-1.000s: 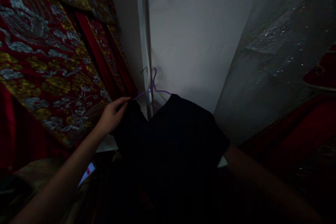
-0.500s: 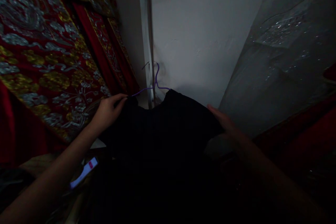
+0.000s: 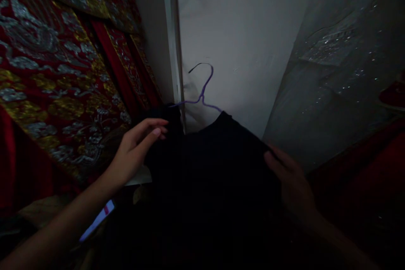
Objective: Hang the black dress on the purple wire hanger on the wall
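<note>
A black short-sleeved top [image 3: 211,168] hangs on a thin purple hanger [image 3: 202,96], whose hook stands clear above the neckline. My right hand [image 3: 289,177] grips the top's right shoulder edge, thumb in front and fingers behind the cloth. By the left shoulder, my left hand [image 3: 136,145] is in front of the fabric with its fingers loosely bent and the thumb apart from them; no cloth shows pinched there. The lower part of the top is lost in darkness.
Red cloth with gold and silver embroidery [image 3: 66,76] hangs at the left. Behind the hanger is a pale wall panel [image 3: 240,29] with a vertical edge strip [image 3: 172,29]. Sparkly plastic-like sheeting [image 3: 329,76] covers the right. A lit phone-like screen [image 3: 98,220] is at lower left.
The hanger and top have shifted right, and the hook has come away from the vertical strip. My left hand has let go of the shoulder; my right hand has moved right and down.
</note>
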`<state>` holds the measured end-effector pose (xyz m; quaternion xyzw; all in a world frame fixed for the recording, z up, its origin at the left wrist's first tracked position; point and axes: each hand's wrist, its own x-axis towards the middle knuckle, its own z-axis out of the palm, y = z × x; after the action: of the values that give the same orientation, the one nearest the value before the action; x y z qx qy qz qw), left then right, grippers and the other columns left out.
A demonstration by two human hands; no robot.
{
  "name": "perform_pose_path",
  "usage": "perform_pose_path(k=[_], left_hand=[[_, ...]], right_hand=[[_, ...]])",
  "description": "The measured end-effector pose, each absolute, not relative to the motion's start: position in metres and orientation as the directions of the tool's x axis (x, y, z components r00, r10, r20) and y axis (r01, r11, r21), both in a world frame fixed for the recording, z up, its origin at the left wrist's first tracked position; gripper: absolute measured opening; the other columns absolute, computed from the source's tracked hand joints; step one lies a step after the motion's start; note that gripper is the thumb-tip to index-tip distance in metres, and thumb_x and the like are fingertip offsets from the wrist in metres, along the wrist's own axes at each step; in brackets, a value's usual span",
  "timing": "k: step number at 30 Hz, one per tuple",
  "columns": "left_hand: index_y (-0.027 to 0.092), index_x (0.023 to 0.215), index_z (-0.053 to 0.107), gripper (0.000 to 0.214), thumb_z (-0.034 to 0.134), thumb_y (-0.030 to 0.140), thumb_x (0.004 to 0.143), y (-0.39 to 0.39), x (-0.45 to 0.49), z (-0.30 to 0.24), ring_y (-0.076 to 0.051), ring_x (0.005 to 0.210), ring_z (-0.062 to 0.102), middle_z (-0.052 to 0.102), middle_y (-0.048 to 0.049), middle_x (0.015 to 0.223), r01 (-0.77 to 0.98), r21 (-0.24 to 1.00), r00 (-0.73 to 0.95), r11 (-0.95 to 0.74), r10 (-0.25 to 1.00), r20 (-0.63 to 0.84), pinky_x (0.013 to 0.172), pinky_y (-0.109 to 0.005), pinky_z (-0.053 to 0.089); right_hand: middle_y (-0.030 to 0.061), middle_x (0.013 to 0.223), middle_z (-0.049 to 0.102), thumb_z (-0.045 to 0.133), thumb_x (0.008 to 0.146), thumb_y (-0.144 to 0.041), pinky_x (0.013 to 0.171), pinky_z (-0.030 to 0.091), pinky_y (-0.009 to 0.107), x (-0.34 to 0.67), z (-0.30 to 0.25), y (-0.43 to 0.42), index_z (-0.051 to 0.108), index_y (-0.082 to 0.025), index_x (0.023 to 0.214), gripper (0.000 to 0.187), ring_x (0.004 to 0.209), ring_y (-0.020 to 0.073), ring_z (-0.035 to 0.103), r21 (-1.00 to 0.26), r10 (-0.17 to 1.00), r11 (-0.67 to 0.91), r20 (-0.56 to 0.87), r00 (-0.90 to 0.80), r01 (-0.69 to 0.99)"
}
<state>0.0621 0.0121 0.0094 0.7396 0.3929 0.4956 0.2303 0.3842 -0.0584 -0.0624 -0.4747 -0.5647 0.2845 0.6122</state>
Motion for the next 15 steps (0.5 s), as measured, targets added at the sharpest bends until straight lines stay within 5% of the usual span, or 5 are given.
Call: perform_pose_path(k=[4,8,11,15], left_hand=[[0.02,0.123,0.06,0.048,0.037,0.053,0.098,-0.015,0.076,-0.007,-0.029,0.108,0.067,0.07,-0.0135,0.119,0.127,0.945,0.288,-0.302,0.923,0.257,0.089,-0.044,0.057],[0.022,0.12,0.062,0.047,0.057,0.056,0.088,-0.036,0.066,-0.029,-0.021,0.077,0.066,0.067,-0.0068,0.083,0.143,0.99,0.348,-0.015,0.937,-0.036,0.069,-0.034,0.055],[0.022,0.108,0.067,0.048,0.068,0.061,0.08,-0.045,0.044,-0.035,-0.012,0.05,0.046,0.051,0.0025,0.06,0.297,0.95,0.426,0.099,0.876,-0.225,0.048,-0.025,0.04],[0.025,0.089,0.072,0.044,0.066,0.068,0.078,-0.054,0.017,-0.02,-0.011,0.05,0.041,0.054,0.0016,0.061,0.447,0.894,0.412,0.012,0.885,-0.218,0.045,-0.023,0.033]], right_hand=[[0.0077,0.105,0.075,0.061,0.088,-0.057,0.074,0.059,0.037,0.348,-0.084,-0.097,0.066,-0.033,0.127,0.046,0.091,0.0279,0.071,-0.716,0.825,0.562,0.449,-0.343,0.413],[0.0061,0.113,0.073,0.055,0.096,-0.048,0.084,0.055,0.032,0.314,-0.091,-0.096,0.064,-0.029,0.128,0.039,0.097,0.0219,0.07,-0.567,0.544,0.753,0.249,-0.801,0.335],[0.0067,0.119,0.069,0.057,0.097,-0.043,0.09,0.053,0.031,0.309,-0.087,-0.073,0.064,-0.026,0.125,0.034,0.105,0.0196,0.068,-0.578,0.56,0.756,0.333,-0.759,0.305],[0.0117,0.133,0.059,0.059,0.094,-0.033,0.109,0.044,0.041,0.321,-0.086,-0.034,0.057,-0.026,0.132,0.038,0.126,0.0232,0.056,-0.589,0.738,0.671,0.588,-0.332,0.451]])
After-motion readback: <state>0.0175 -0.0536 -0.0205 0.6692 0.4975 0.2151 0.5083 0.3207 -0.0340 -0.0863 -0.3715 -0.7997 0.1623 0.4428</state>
